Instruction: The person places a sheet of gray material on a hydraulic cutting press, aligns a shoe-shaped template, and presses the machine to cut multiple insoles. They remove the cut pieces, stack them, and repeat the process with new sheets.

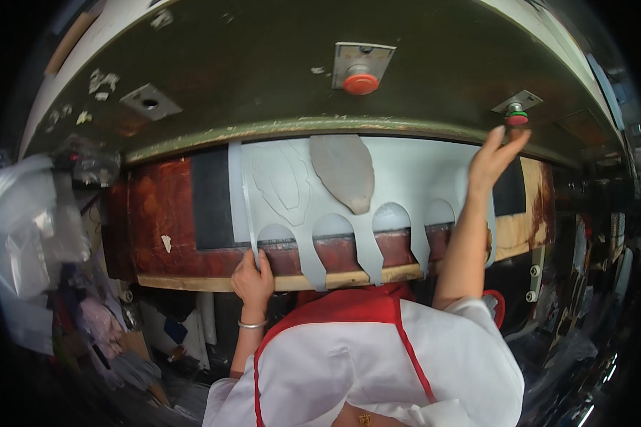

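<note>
A pale grey-white sheet (399,171) lies on the work board, with a row of rounded cut-outs along its near side and narrow tongues hanging over the board's front edge. My left hand (253,277) is closed on the sheet's near left corner. On the sheet rests a grey-brown, sole-shaped flat piece (343,171); left of it a thin curved outline (281,181) shows. My right hand (495,160) is raised over the sheet's right end, fingers apart, just below a red-and-green push button (516,115). Whether a fingertip touches the button, I cannot tell.
A dark green machine beam (249,71) spans the far side, carrying a large red mushroom button (361,83) and a metal plate with a hole (149,102). The reddish-brown worn board (160,213) has a wooden front edge. Clear plastic bags (39,220) crowd the left.
</note>
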A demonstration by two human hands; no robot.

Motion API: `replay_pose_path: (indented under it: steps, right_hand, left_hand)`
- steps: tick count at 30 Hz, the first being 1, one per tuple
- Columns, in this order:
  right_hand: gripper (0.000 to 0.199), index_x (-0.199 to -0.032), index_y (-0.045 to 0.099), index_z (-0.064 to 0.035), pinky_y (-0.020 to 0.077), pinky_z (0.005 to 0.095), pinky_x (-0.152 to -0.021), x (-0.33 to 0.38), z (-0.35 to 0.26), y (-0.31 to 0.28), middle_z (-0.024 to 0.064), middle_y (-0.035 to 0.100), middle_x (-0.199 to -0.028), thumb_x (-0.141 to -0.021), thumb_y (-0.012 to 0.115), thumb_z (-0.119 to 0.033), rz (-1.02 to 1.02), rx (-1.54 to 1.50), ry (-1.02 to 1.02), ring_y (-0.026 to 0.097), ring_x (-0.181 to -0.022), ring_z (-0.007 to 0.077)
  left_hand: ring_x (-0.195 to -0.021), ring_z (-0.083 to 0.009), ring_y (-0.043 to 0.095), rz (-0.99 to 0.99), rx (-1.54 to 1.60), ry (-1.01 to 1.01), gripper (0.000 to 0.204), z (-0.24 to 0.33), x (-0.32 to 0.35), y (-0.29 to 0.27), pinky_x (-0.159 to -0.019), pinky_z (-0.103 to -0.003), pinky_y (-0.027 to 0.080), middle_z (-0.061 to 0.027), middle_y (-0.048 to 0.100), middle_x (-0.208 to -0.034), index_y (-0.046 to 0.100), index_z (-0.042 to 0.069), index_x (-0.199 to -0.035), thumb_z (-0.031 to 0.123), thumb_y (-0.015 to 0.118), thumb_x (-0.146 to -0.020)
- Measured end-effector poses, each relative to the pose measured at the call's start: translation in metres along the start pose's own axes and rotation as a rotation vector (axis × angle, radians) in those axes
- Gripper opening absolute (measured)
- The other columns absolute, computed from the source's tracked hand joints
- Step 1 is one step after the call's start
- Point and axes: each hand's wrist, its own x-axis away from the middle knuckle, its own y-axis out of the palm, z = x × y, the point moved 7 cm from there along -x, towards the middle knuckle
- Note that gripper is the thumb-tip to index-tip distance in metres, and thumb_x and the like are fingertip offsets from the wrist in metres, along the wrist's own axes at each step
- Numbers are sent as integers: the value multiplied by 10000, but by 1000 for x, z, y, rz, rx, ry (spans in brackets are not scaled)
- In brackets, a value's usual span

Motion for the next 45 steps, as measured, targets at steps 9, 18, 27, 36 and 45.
replay_pose_path:
  steps: [9,18,27,36,45]
  right_hand:
    - [914,-1398,-23,134,79,493,-1121,-38,29,35,358,61,-1444,-903,531,-400,40,91,-166,83,-1367,452]
    - [639,-1291,437,46,481,394,-770,81,67,33,190,637,-1009,-825,679,-319,-509,29,311,633,-897,256]
    - [396,-622,504,14,374,436,-517,124,69,20,246,487,-614,-905,567,-256,-582,78,19,436,-534,403]
    - [729,-1287,441,-3,383,444,-939,142,-11,7,203,539,-1138,-664,782,-172,-600,-16,-236,471,-1080,368]
    - [977,-1364,367,-97,334,458,-1037,241,-51,4,267,340,-1327,-506,834,-120,-940,-103,-16,309,-1272,416]
  left_hand:
    - [-617,-398,584,114,-1,29,248,21,-115,28,-533,-461,439,-200,603,-672,608,49,-810,261,534,-916]
    - [-498,-328,523,67,107,-64,260,10,-117,26,-491,-399,398,-124,529,-548,602,56,-768,281,584,-897]
    - [-511,-240,538,45,392,-130,248,-10,-84,33,-500,-361,407,-95,539,-562,534,42,-781,224,509,-949]
    - [-532,-284,609,-189,347,-232,265,-19,9,-1,-550,-386,451,-79,589,-528,527,63,-845,290,457,-963]
    - [-563,-372,595,-174,-19,-150,199,-35,105,-23,-528,-463,443,-144,606,-598,553,49,-920,246,531,-908]
